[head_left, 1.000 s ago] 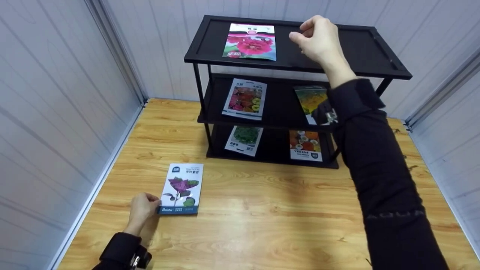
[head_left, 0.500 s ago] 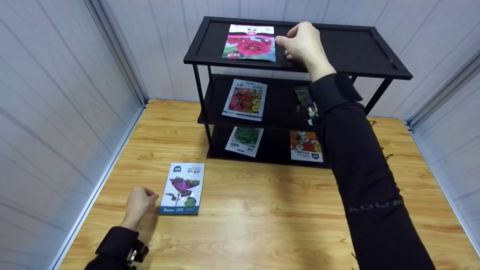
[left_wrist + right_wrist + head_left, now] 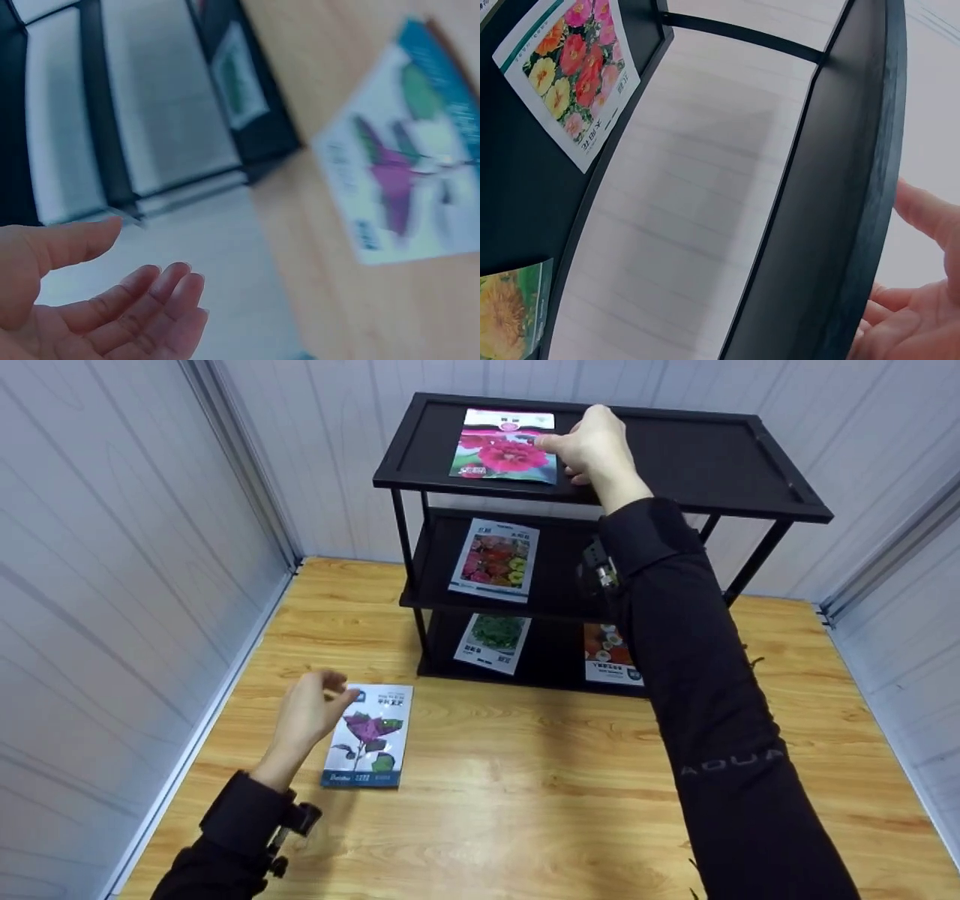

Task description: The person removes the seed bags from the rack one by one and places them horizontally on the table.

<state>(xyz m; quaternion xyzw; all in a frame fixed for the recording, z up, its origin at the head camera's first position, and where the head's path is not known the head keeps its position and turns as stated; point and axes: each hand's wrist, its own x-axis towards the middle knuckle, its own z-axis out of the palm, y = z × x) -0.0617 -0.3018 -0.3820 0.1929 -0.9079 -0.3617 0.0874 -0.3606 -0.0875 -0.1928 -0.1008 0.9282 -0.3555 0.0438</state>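
A seed packet with a pink flower (image 3: 504,456) lies on the top shelf of a black rack (image 3: 697,461). My right hand (image 3: 596,446) is at its right edge, with the thumb reaching over the packet and the other fingers lower down. In the right wrist view the shelf edge hides the fingertips, and thumb and fingers stand apart. Below, a seed packet with a purple flower (image 3: 367,739) lies on the wooden table. My left hand (image 3: 309,712) is raised by its upper left corner, thumb and fingers spread, holding nothing; the left wrist view shows its bare palm (image 3: 105,330).
On the middle shelf lie a packet of red and yellow flowers (image 3: 495,561) and a yellow-flower packet (image 3: 514,311). The bottom shelf bears a green-leaf packet (image 3: 493,641) and an orange-and-white flower packet (image 3: 609,656). Pale panel walls (image 3: 97,547) surround the wooden tabletop (image 3: 480,825).
My right hand has moved left along the top shelf to the pink-flower packet. My left hand has left the purple-flower packet's lower left edge and risen forward, its fingers spreading.
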